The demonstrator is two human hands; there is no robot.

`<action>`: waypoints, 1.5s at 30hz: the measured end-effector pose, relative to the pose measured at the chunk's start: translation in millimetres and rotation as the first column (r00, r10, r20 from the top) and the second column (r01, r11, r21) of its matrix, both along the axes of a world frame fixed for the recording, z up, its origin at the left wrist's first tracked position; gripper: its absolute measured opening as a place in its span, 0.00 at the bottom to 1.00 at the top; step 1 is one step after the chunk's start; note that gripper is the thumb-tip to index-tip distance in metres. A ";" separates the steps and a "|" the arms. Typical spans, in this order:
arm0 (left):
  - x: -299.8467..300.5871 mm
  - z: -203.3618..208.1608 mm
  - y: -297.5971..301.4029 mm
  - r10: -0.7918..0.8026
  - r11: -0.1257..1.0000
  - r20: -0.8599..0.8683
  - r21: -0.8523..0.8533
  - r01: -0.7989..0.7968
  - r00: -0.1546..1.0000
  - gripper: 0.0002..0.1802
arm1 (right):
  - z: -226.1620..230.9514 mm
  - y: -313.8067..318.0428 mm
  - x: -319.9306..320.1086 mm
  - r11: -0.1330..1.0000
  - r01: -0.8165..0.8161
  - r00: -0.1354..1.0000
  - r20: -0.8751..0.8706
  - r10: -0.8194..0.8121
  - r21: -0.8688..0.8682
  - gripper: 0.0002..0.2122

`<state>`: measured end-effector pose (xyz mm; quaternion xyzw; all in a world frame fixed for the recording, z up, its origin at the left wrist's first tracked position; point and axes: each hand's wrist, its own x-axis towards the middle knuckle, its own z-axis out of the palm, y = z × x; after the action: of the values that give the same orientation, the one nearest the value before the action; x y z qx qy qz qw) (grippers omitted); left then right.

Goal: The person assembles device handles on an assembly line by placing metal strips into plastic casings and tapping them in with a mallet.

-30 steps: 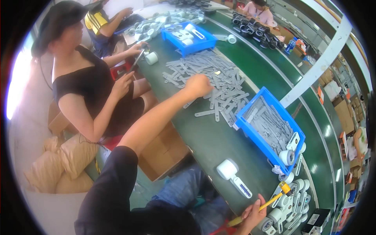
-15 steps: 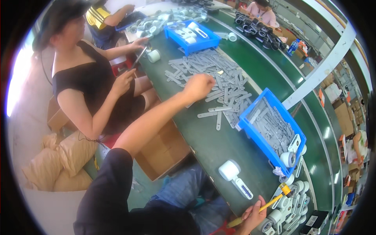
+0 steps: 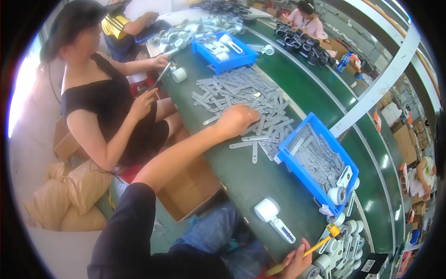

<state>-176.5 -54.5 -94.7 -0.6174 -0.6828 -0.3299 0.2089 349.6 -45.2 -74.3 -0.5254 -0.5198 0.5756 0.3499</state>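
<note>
My left hand (image 3: 237,122) is closed over the near edge of a pile of flat grey strips (image 3: 227,88) on the green table. Its fingertips are partly hidden, so whatever they pinch cannot be made out. Lower down, my right hand (image 3: 297,262) grips the handle of a small hammer (image 3: 333,231) with a yellow shaft and a yellow-and-black head. Just beyond that hand lies a white device (image 3: 268,209) with a round head and a slim handle bearing a dark strip. A blue tray (image 3: 302,176) of similar grey strips stands to the right of the pile.
Several white devices (image 3: 341,251) crowd the lower right corner. Another blue tray (image 3: 223,65) with device parts stands farther back. On the left a co-worker (image 3: 100,93) holds a tool. A slanted metal post (image 3: 371,88) rises at the right; an open carton (image 3: 190,190) sits below the table edge.
My left hand has come slightly nearer along the strip pile. The whole view has shifted a little. My right hand keeps its hold on the hammer.
</note>
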 end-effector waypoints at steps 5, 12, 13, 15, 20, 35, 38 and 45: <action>3.1 40.8 -17.8 -0.109 0.972 0.953 0.163 -0.172 0.283 0.19 | 2.8 -0.4 1.5 1.000 0.001 1.000 0.008 -0.001 -0.012 0.14; 25.6 61.3 -29.9 -0.138 0.984 0.959 0.162 -0.078 0.249 0.18 | 3.3 -4.4 11.4 1.000 -0.013 1.000 0.022 0.012 0.012 0.14; 38.2 68.1 -28.0 -0.144 0.985 0.960 0.162 -0.058 0.238 0.18 | 0.5 -5.2 13.2 1.000 0.009 1.000 0.030 -0.009 0.013 0.14; 73.8 81.8 -38.3 -0.222 0.975 0.862 0.204 0.090 0.456 0.17 | -14.1 0.9 14.2 1.000 0.011 0.994 -0.109 -0.011 -0.002 0.14; 221.0 101.6 -81.3 -0.335 0.817 0.782 -0.036 0.575 0.525 0.29 | 16.2 -23.3 -10.6 0.999 -0.046 0.991 -0.122 0.047 0.008 0.17; 270.4 71.4 -77.3 -0.384 0.901 0.359 -0.055 0.429 0.851 0.28 | 60.6 -46.5 1.1 0.997 -0.079 0.991 0.114 0.077 0.017 0.08; 254.1 40.3 -66.7 -0.447 0.877 0.264 -0.058 0.476 0.855 0.32 | 53.7 -18.2 -6.9 0.996 -0.041 0.998 -0.039 0.044 0.074 0.08; 253.4 15.5 -56.4 -0.451 0.860 0.459 -0.005 0.509 0.766 0.33 | 36.4 1.6 -32.1 0.982 -0.185 0.975 0.131 0.178 0.041 0.11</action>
<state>76.9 -110.8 -79.2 -0.6923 -0.5508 -0.4586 -0.0837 317.5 -43.6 -37.9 -0.5019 -0.6019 0.5566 0.2760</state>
